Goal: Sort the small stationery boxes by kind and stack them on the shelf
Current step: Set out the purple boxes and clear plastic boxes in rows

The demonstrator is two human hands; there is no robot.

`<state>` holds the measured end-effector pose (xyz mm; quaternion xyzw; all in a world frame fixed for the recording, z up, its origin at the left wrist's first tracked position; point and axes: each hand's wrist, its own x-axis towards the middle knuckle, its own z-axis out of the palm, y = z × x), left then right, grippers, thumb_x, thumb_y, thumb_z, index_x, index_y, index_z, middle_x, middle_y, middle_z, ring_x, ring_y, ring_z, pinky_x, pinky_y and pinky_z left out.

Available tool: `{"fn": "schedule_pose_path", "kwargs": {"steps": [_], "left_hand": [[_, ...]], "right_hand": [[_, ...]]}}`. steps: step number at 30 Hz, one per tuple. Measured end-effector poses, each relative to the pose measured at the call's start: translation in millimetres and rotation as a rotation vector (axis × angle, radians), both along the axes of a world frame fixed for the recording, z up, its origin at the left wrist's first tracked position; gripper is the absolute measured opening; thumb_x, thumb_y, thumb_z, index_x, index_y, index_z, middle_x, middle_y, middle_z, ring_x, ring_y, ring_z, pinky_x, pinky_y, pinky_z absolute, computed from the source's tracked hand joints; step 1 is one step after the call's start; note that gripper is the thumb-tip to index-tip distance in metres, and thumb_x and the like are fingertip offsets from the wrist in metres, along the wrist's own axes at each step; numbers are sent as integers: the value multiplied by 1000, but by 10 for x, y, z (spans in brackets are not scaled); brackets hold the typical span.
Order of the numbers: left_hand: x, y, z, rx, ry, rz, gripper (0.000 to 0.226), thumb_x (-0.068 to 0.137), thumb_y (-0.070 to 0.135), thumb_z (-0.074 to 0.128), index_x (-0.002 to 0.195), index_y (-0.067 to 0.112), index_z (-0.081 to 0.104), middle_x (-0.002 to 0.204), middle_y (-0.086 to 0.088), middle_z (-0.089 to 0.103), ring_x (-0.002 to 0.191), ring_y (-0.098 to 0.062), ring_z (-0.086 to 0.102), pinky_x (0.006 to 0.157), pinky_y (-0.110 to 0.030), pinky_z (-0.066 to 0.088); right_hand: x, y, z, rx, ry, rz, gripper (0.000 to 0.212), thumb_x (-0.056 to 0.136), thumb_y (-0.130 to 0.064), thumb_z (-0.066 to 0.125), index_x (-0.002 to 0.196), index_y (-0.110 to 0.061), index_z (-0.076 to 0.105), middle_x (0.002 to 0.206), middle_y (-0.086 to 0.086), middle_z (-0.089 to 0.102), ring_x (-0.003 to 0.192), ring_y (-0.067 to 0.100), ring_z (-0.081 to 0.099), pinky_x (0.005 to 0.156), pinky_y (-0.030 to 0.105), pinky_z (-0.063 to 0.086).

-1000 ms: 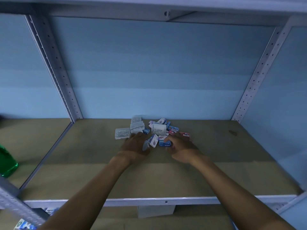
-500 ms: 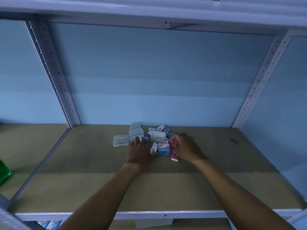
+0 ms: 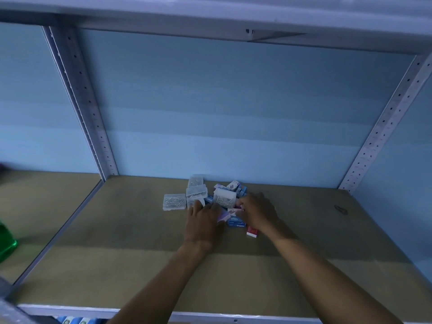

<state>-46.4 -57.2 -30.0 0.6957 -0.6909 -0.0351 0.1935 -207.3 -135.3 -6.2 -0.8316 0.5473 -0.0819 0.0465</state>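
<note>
Several small boxes lie in a loose heap on the shelf (image 3: 131, 272), toward the back, near the blue wall (image 3: 222, 113). Four of them are clear boxes with thin metal pins or clips showing inside: one flat box (image 3: 174, 202) lies apart at the heap's left edge, two (image 3: 196, 191) sit stacked just behind the left hand, and a taller one (image 3: 225, 197) stands in the middle. Printed card boxes, closed, crowd around them: a blue box (image 3: 236, 224) lies between the hands, and a red box (image 3: 252, 231) rests by the right wrist, just clear of the pile.

The left hand (image 3: 203, 220) lies palm-down on the heap, fingers fairly straight and close together, tips touching the clear boxes. The right hand (image 3: 256, 210) curls over the card boxes; whether its fingers clamp one, I cannot tell. A green object (image 3: 6, 242) shows in the next bay, far left.
</note>
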Motion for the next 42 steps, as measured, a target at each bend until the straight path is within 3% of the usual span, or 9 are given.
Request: {"fn": "schedule_pose_path", "kwargs": {"steps": [5, 10, 14, 17, 20, 23, 27, 38, 42], "left_hand": [[87, 101, 63, -18, 149, -29, 16, 78, 34, 57, 92, 26, 56, 93, 3, 69, 97, -28, 51, 86, -39, 43], [166, 305, 91, -51, 322, -102, 19, 74, 23, 59, 92, 24, 60, 84, 8, 69, 81, -22, 60, 70, -34, 52], [322, 465, 188, 36, 385, -155, 13, 78, 23, 70, 89, 27, 65, 86, 10, 70, 77, -5, 63, 70, -22, 52], [423, 617, 309, 61, 435, -209, 19, 80, 19, 73, 82, 35, 63, 84, 12, 70, 71, 3, 59, 62, -8, 42], [495, 752, 365, 72, 381, -250, 17, 79, 19, 75, 85, 30, 63, 80, 17, 64, 68, 8, 56, 60, -4, 38], [577, 871, 376, 106, 322, -264, 13, 79, 19, 76, 88, 23, 67, 76, 20, 61, 71, 13, 57, 62, -3, 39], [684, 996, 357, 165, 271, -286, 10, 79, 21, 77, 88, 22, 72, 77, 21, 64, 79, 16, 58, 64, -2, 39], [729, 1130, 157, 125, 137, -314, 20, 76, 25, 72, 96, 26, 73, 92, 11, 74, 79, 1, 58, 73, -1, 36], [653, 1135, 138, 92, 139, -344, 13, 81, 37, 68, 91, 30, 73, 84, 12, 71, 78, -5, 58, 77, -21, 47]], "right_hand": [[-4, -43, 28, 74, 18, 5, 29, 78, -52, 71, 89, -26, 78, 96, 5, 75, 96, 31, 66, 81, 31, 52], [-7, -59, 45, 141, -117, -14, 31, 70, -46, 78, 67, -21, 61, 79, 2, 73, 79, 26, 68, 66, 28, 52], [-80, -3, 137, 158, -270, 49, 23, 77, -23, 76, 98, -22, 66, 80, -6, 62, 73, 17, 59, 58, 25, 37], [-113, 146, 248, 190, -354, 93, 23, 81, -18, 71, 103, -24, 69, 77, -11, 62, 70, 10, 59, 60, 22, 41], [-129, 423, 347, 270, -437, 96, 22, 81, -21, 74, 98, -29, 62, 79, -11, 65, 65, -4, 59, 63, 18, 46], [-129, 753, 370, 416, -542, 122, 31, 81, -17, 71, 103, -35, 57, 95, -5, 67, 74, 13, 70, 71, 33, 58], [-141, 1069, 227, 463, -507, 189, 20, 81, -33, 69, 100, -40, 66, 92, -5, 71, 81, 16, 68, 76, 37, 54], [-203, 1529, -175, 458, -565, 146, 19, 76, -13, 81, 83, -23, 66, 81, -8, 73, 70, 4, 64, 64, 17, 48], [-211, 1543, -200, 468, -586, 157, 27, 76, -12, 80, 93, -28, 68, 88, -8, 73, 78, 12, 66, 68, 19, 50]]}}
